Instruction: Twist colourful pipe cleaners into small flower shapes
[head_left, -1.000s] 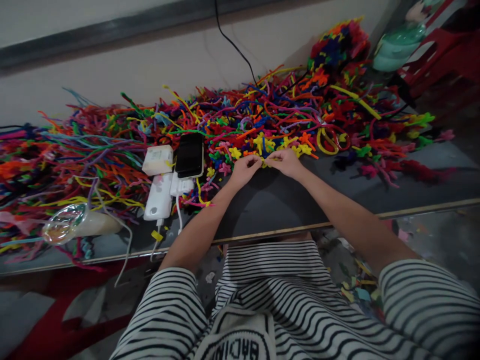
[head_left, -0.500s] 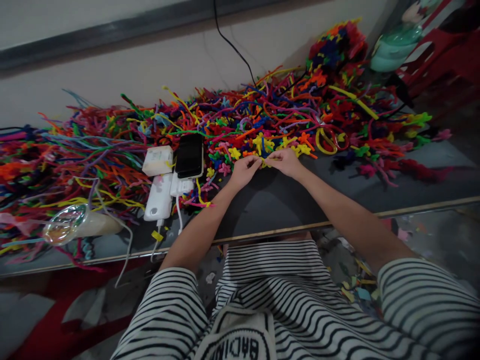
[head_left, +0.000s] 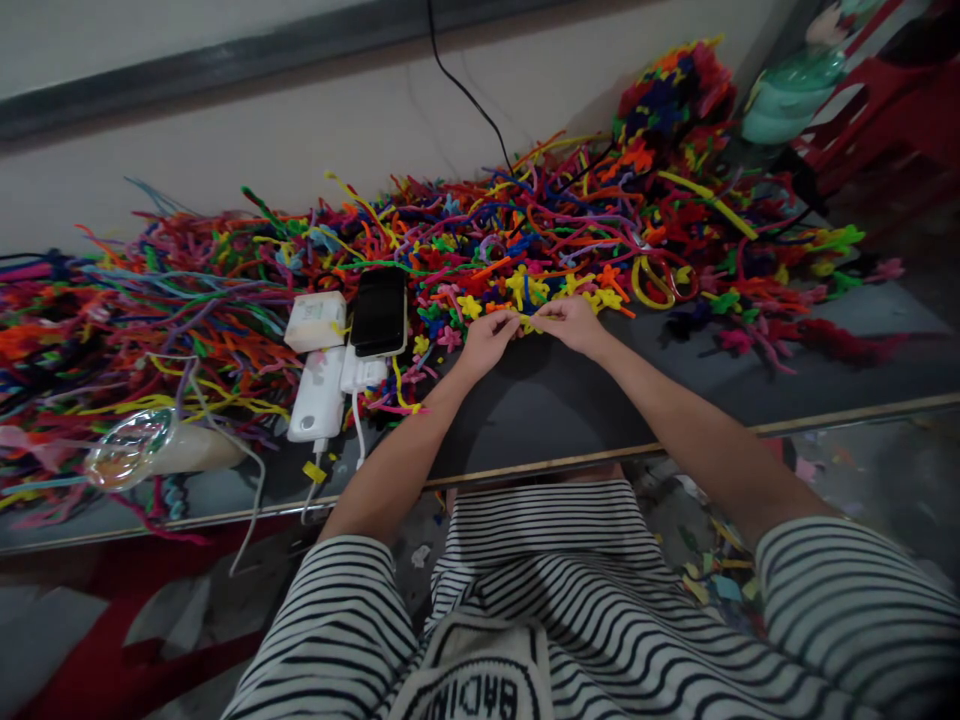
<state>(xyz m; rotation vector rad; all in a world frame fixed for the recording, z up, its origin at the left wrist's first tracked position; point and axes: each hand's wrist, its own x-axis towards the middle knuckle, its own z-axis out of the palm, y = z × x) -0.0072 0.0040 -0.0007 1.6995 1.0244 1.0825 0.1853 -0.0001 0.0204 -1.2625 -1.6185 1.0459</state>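
Between my two hands is a small yellow pipe cleaner piece, pinched from both sides. My left hand has its thumb and fingers closed on its left end. On the right end, the fingertips of my right hand are pressed together. The hands nearly touch, low over the dark table at the front edge of the pile. Just beyond them lie yellow pipe cleaner flowers and an orange flower. The exact shape of the held piece is too small to tell.
A long heap of coloured pipe cleaners runs along the wall. Scissors rest to the right of my hands. At left are a black phone, a white power bank, cables and a tipped plastic cup. A red chair stands far right.
My fingertips have shifted slightly around the yellow piece, and a little more of it shows between them. Both arms have stayed nearly in place.
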